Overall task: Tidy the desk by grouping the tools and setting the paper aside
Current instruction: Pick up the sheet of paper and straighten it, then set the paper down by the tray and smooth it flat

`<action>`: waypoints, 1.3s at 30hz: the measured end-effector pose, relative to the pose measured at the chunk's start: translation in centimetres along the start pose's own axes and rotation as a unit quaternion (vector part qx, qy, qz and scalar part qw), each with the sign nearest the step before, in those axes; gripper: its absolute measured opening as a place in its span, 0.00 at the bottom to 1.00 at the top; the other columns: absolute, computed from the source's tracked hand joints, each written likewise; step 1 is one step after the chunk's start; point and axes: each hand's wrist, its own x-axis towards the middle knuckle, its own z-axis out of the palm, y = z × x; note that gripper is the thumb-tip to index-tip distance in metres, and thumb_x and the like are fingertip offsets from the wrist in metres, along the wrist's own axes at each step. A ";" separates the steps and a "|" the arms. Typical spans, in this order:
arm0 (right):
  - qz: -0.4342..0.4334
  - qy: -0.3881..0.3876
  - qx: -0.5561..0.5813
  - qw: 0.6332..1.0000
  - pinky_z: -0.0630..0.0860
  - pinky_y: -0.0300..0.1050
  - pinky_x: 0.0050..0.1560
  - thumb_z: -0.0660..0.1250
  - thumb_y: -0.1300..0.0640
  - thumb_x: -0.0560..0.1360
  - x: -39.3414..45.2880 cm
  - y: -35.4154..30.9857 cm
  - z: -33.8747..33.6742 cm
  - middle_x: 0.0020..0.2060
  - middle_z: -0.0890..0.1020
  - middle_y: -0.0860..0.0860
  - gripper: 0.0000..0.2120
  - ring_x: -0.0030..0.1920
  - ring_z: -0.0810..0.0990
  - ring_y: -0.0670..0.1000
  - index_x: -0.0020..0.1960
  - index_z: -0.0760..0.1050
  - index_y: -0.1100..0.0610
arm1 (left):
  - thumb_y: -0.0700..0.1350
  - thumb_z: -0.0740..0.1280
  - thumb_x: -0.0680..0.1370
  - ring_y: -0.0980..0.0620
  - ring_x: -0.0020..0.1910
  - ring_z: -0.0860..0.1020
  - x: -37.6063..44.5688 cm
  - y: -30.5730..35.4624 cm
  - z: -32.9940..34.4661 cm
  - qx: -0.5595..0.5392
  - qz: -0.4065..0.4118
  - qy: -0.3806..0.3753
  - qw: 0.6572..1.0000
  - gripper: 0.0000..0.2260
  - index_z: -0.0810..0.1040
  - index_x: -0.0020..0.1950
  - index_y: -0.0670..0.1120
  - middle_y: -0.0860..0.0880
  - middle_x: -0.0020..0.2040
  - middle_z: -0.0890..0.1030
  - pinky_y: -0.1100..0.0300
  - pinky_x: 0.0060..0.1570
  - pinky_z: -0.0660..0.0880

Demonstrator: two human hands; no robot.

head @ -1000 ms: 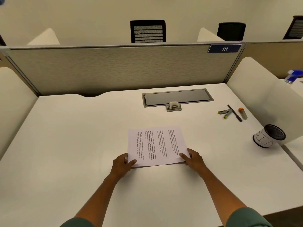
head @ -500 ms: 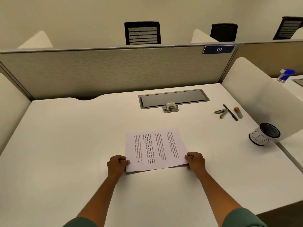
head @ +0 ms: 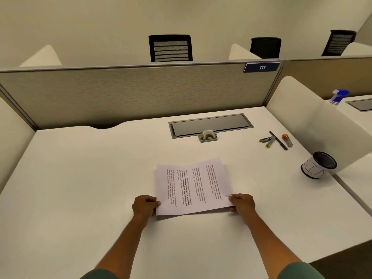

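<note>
1. White paper: printed sheets, mid-desk, near edge lifted, shadow beneath.
2. Left hand: fingers curled, pinching the paper's near left corner.
3. Right hand: fingers curled, gripping the near right corner.
4. Pens: grouped at far right, well apart from the paper.
5. Cup: lying tipped beside the right divider.

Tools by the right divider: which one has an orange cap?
The short clear tube, farthest right in the group; the black pen and green-tipped tools lie left of it.
</note>
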 end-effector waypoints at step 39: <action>-0.005 -0.077 0.054 0.996 0.81 0.58 0.51 0.72 0.63 0.73 15.6 -2.6 -10.2 0.45 0.85 0.56 0.03 0.42 0.84 0.58 0.45 0.83 0.59 | 0.31 0.75 0.69 0.39 0.43 0.82 0.7 6.3 14.1 -0.115 -0.005 -0.024 0.993 0.06 0.82 0.44 0.36 0.37 0.46 0.83 0.51 0.44 0.81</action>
